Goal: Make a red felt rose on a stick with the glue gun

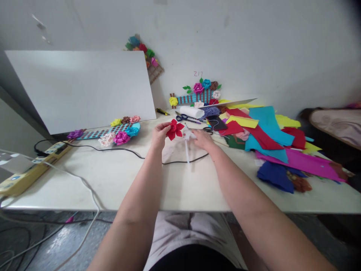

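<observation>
Over the middle of the table, my left hand [160, 133] is closed, pinching a red paper flower [175, 130] with pointed petals between thumb and fingers. Just to its right, my right hand [203, 140] is closed around a white hot glue gun [188, 134]. A translucent glue stick [187, 151] sticks out of the gun towards me. The gun is right beside the flower; whether its tip touches the petals I cannot tell. My fingers hide part of the gun's body.
A black cord [113, 149] runs across the table from the yellow power strip [28, 173]. Behind my hands lie blue-handled scissors [182, 117], a white roll [192, 111] and a yellow cutter [162, 111]. Coloured crepe paper [267, 126] is heaped right. Flower-decorated panels [96, 132] stand left and back.
</observation>
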The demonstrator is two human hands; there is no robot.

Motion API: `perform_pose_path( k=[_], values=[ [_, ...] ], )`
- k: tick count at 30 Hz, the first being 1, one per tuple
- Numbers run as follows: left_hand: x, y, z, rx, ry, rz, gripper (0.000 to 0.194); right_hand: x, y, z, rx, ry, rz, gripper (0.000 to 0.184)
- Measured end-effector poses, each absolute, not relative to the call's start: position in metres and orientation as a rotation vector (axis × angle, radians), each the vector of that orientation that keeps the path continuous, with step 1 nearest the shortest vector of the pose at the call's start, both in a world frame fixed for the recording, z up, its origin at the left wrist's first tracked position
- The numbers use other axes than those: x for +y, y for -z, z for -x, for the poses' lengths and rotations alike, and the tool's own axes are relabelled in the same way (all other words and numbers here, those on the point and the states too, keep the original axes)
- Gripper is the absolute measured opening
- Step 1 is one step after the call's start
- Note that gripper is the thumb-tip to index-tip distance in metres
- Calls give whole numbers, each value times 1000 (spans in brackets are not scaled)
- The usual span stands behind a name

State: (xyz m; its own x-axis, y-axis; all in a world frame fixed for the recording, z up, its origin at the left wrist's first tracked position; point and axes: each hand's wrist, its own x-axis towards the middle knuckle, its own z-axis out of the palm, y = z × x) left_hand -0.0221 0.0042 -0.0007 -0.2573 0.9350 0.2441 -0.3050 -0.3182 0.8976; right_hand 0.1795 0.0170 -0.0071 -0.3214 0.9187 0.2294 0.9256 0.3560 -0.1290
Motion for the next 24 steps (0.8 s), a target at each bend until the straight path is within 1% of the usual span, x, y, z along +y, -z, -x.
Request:
perform_pose_path(
  k=[3, 10, 14, 18, 21, 24],
  values=[
    [1, 0, 17, 970, -1671, -1060, 29, 15, 8, -174, -2405, 31, 1655, 53],
    [0, 1, 14, 977, -1589, -1132, 32, 13, 9, -172, -2409, -43, 1636, 46],
    [-1, 1, 14, 943, -1565, -1179, 35, 16, 9, -175, -2253, -26, 1677, 42],
    [-1, 2, 13, 915, -1524, -1228, 38, 21, 9, -177, -1986, 94, 1454, 39],
    [2, 5, 12, 903, -1501, -1267, 37, 24, 8, -175, -1947, 117, 1210, 35],
    [5, 9, 12, 912, -1482, -1304, 37, 24, 5, -169, -1972, 105, 1062, 32]
  ],
)
